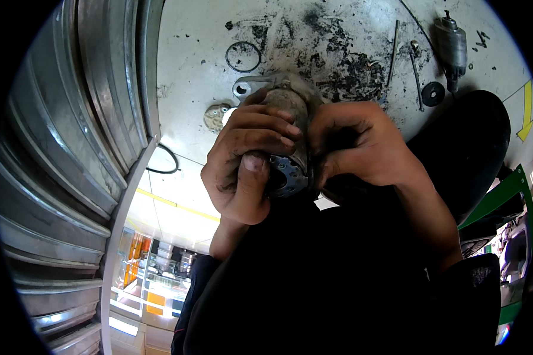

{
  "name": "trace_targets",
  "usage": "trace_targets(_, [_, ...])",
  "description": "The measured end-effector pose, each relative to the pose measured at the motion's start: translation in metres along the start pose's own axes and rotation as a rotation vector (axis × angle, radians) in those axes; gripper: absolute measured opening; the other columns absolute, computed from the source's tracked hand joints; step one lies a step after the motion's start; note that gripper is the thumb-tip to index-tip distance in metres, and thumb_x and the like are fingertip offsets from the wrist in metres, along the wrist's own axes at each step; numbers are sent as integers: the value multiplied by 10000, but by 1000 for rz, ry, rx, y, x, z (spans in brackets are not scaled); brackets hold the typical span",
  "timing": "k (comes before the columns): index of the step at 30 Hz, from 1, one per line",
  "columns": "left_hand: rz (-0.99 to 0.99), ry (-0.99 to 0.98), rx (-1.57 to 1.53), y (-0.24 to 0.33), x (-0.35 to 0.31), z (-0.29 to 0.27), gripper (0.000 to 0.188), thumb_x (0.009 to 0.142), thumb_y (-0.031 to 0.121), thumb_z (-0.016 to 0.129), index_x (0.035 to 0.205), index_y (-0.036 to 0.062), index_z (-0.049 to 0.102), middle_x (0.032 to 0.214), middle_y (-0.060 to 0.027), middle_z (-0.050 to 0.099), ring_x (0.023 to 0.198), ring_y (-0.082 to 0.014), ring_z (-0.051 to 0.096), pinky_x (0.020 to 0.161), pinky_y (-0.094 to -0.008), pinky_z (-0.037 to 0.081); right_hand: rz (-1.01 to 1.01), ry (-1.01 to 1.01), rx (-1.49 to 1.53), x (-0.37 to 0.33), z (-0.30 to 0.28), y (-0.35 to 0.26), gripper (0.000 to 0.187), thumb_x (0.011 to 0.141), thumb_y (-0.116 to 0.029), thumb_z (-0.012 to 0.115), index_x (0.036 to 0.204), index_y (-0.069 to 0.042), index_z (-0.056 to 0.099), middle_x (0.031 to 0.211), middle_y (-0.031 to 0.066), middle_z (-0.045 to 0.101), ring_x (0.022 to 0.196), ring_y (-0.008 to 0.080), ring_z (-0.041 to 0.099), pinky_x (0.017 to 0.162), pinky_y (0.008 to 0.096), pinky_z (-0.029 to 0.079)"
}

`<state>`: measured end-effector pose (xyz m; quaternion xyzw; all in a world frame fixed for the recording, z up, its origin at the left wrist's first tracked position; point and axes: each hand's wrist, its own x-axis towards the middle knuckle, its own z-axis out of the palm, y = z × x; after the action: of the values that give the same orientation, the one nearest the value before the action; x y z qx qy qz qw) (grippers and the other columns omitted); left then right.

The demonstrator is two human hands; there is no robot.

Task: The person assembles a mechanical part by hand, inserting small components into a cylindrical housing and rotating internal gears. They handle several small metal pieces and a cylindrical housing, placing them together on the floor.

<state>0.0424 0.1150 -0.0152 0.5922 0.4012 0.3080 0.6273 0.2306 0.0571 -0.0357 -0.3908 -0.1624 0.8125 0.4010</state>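
Note:
A worn, greasy starter motor (291,105) is held between my two hands above the floor, its mounting flange away from me. My left hand (240,157) wraps its left side, fingers across the cylindrical housing. The left thumb presses beside the open near end, where a grey plate with holes (291,177) shows around a dark opening. Bent into a curl, my right hand (364,142) grips the housing's right side. Its fingertips are partly hidden there, so any small piece between them cannot be seen. Both hands are smudged with black grime.
On the grime-spotted floor lie a metal cylinder (451,47), a rod (394,53), a ratchet-like tool (417,74), a black disc (433,93), a thin ring (227,56) and a round metal cap (215,118). A ribbed metal shutter (83,89) stands at left. My dark-clothed knee is at right.

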Motion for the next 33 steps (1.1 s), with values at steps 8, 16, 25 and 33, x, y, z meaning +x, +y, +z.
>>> trace_targets(8, [-81, 60, -69, 3, -6, 1, 261, 894, 282, 559, 935, 29, 608, 913, -163, 653, 1012, -320, 605, 1012, -534, 378, -65, -104, -199, 6, -3, 7, 293, 676, -53, 820, 893, -29, 624, 723, 26, 650, 682, 98, 630, 625, 231, 479])
trace_targets(16, [-52, -179, 369, 24, -7, -6, 820, 589, 291, 893, 1292, 67, 536, 1300, -195, 417, 1236, -433, 478, 981, -500, 472, -132, 90, 188, 11, -10, 6, 495, 674, 56, 732, 1142, 25, 573, 679, 28, 594, 605, 83, 599, 550, 188, 467])
trace_targets(25, [-1, -202, 431, 35, -1, -10, 595, 682, 135, 813, 1218, 79, 561, 1290, -203, 460, 1261, -456, 451, 981, -535, 471, -220, 2, 5, 8, -3, 8, 512, 741, 48, 738, 1214, 19, 543, 749, 55, 647, 734, 139, 675, 662, 250, 536])
trace_targets(33, [-53, -174, 294, 31, -17, -5, 641, 663, 63, 775, 1231, 105, 480, 1342, -205, 419, 1311, -462, 375, 1035, -555, 389, -231, -38, -85, 7, 2, 5, 613, 693, 43, 766, 1256, 19, 526, 711, 61, 649, 701, 143, 676, 631, 245, 522])
